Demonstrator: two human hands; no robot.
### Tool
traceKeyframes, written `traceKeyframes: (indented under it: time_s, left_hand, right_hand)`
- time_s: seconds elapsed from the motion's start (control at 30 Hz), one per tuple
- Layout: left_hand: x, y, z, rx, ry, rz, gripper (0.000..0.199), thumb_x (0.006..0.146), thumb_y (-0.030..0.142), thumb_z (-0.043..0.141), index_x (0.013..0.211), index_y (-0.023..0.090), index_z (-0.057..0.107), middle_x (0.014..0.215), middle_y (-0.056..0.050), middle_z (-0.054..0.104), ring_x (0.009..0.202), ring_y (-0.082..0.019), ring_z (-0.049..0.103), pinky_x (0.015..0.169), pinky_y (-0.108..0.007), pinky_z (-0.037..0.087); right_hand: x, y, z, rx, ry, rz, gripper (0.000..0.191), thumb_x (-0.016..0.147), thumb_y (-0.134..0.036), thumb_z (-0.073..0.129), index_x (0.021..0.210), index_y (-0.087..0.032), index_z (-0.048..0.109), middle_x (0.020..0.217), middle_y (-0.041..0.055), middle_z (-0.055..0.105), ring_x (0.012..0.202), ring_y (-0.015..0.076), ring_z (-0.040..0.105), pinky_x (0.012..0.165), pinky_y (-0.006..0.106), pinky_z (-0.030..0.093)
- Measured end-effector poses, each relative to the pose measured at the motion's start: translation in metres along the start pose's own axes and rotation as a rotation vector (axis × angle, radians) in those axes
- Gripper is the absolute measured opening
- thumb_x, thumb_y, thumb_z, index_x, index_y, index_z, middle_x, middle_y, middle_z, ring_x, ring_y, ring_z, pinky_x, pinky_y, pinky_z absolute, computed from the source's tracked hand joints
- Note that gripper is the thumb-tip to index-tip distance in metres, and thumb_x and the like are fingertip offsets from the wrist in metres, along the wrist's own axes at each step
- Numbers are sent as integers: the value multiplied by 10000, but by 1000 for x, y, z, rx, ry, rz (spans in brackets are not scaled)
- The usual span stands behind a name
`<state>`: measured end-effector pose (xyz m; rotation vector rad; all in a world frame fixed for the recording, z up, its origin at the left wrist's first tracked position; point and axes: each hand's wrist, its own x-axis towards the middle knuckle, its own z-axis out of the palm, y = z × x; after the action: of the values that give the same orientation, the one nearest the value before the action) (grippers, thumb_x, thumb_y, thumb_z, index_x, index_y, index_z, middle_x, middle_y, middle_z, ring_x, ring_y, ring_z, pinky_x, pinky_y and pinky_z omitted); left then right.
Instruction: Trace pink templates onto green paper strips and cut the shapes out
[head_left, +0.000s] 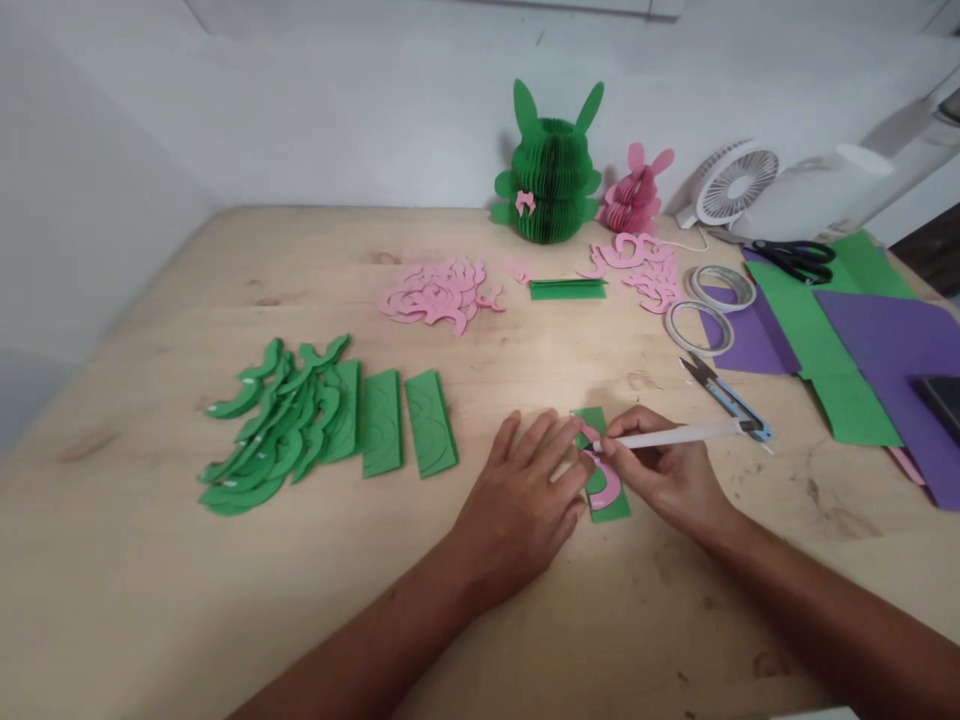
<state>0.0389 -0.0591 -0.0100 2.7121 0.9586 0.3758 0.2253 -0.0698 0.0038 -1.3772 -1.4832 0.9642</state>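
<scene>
My right hand (667,480) is closed on a white pen (679,436), its tip at the edge of a curved pink paper piece (607,490). That pink piece lies on a green paper strip (616,512). With fingers spread, my left hand (525,490) rests flat, its fingertips pressing on the pink piece and the strip. Part of both papers is hidden under my fingers. To the left lie two green strips with drawn curved outlines, a nearer strip (431,425) and another strip (382,425), beside a heap of cut green paper pieces (277,430).
Pink paper cutouts (435,292) lie behind my hands. A green paper bunny (551,190), a pink bunny (634,195) and a small fan (735,185) stand by the wall. Tape rolls (697,345), thread snips (727,400), scissors (795,258) and purple paper (892,340) are at right.
</scene>
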Motion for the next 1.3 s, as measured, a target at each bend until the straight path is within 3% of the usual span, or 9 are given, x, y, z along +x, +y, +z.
traceKeyframes:
  time_s: [1.3]
  left_hand:
    - [0, -1, -1, -6, 8, 13, 380, 912, 355, 448, 1261, 223, 519, 1439, -95, 398, 1348, -305, 293, 1102, -557, 206]
  right_hand:
    - [0, 2, -1, -94, -34, -24, 51, 813, -193, 588, 764, -183, 582, 672, 1, 582, 585, 109, 550, 513, 219, 456]
